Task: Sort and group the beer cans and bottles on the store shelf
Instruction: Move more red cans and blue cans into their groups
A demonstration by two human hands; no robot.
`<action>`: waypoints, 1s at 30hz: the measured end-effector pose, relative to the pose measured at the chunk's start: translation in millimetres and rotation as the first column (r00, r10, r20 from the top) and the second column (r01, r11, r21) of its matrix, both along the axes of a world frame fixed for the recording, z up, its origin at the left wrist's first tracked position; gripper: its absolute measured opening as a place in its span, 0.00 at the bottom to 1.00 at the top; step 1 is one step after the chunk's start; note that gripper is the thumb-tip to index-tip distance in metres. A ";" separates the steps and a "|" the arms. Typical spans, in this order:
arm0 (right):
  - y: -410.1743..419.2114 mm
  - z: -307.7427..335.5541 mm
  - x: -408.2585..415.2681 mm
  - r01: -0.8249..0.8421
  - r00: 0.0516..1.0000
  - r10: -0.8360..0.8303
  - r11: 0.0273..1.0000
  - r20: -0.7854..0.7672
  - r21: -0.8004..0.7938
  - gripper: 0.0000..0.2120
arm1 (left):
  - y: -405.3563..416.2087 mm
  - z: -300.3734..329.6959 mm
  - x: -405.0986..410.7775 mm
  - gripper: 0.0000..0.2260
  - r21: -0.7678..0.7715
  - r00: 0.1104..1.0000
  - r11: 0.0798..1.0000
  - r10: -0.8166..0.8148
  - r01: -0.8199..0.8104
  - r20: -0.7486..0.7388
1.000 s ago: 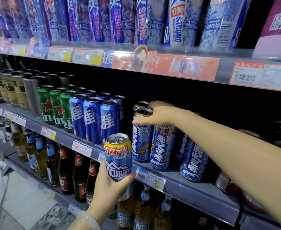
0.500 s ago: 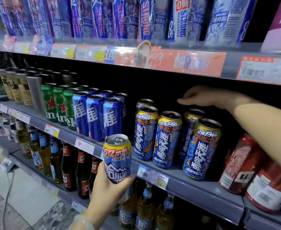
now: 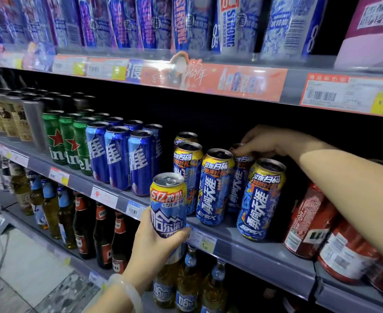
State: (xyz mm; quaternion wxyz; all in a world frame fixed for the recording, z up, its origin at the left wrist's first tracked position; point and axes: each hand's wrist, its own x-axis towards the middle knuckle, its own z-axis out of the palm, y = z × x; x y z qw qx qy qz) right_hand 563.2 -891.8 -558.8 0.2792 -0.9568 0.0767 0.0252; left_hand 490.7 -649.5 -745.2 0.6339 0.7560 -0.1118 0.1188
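the left hand [image 3: 154, 242] holds a blue and yellow can [image 3: 168, 213] upright in front of the middle shelf [image 3: 249, 247], fingers and thumb curled around its lower half; the can is off the shelf, just before the price rail, and there is a pale bracelet [image 3: 127, 290] on that wrist; the right hand [image 3: 269, 141] reaches into the shelf from the right and pinches with its fingertips the top rim of a back-row can [image 3: 240, 177] of the blue and yellow group; three cans of the same kind stand in front, one at the left [image 3: 187, 177], one in the middle [image 3: 215, 188], one at the right [image 3: 261, 199], all upright and close together; to the left of them stand plain blue cans [image 3: 118, 157], then green cans [image 3: 59, 136] with a red star, then beige cans [image 3: 12, 120]; at the right end red cans [image 3: 308, 222] lean under the right forearm; brown and amber bottles [image 3: 102, 233] stand on the lower shelf; tall blue and purple cans [image 3: 186, 21] fill the upper shelf above an orange label strip [image 3: 208, 75].
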 end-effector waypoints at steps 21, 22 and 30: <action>-7.9 14.2 -63.3 0.021 1.000 -0.023 0.992 -0.014 -0.123 0.52 | -5.0 4.5 1.6 0.28 -0.023 0.999 0.999 -0.033 0.033 -0.011; -6.5 12.1 -76.6 0.017 0.999 -0.023 0.984 -0.029 -0.175 0.58 | -5.4 4.9 1.8 0.28 -0.023 0.999 0.999 -0.034 0.034 -0.012; 27.1 -96.0 -126.0 0.202 0.852 -0.405 0.839 0.332 0.505 0.53 | -16.8 6.9 -0.6 0.28 -0.010 0.999 0.999 -0.049 0.049 0.017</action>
